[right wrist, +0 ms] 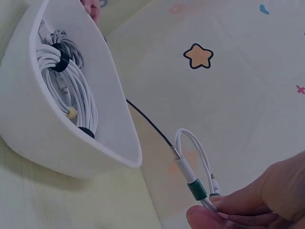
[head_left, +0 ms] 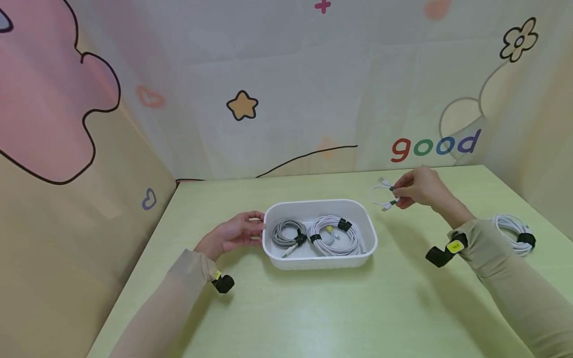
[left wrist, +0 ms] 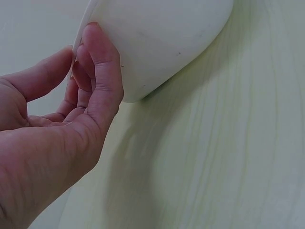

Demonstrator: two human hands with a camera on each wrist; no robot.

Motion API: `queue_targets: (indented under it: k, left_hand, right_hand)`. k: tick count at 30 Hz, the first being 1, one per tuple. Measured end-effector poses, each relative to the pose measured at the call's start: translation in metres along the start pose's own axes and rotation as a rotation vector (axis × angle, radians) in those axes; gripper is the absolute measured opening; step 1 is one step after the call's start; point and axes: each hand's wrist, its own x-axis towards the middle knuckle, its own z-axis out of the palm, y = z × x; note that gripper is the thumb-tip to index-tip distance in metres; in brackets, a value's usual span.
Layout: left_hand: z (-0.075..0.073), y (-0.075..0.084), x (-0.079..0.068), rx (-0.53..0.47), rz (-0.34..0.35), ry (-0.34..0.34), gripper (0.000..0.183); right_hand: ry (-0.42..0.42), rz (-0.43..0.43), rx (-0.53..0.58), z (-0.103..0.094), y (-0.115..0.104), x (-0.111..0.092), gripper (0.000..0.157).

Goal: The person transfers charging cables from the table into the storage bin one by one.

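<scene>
A white plastic bin (head_left: 320, 262) stands on the table, with a grey coiled cable (head_left: 278, 240) and a larger white coiled cable (head_left: 353, 243) inside, both bound with black straps. At the bin's left end my left hand (head_left: 235, 232) holds the rim, its thumb at the edge and its curled fingers (left wrist: 102, 62) against the outer wall. Beyond the bin's right end, above the table, my right hand (head_left: 418, 188) pinches a short looped white USB cable (right wrist: 186, 168) with dark green ties. Part of that cable is hidden by the fingers.
Another white coiled cable (head_left: 506, 220) with a black strap lies on the right of the table (head_left: 286, 318), near my right forearm. A printed backdrop (head_left: 304, 99) rises behind the table's far edge, and more cloth hangs at both sides.
</scene>
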Motion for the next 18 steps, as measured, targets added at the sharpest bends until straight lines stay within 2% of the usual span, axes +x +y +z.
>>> queue_targets:
  k: [18]
  left_hand:
    - [0.000, 0.000, 0.000, -0.005, -0.007, 0.001, 0.017]
  right_hand:
    - [-0.073, -0.037, -0.080, 0.044, -0.035, 0.002, 0.020]
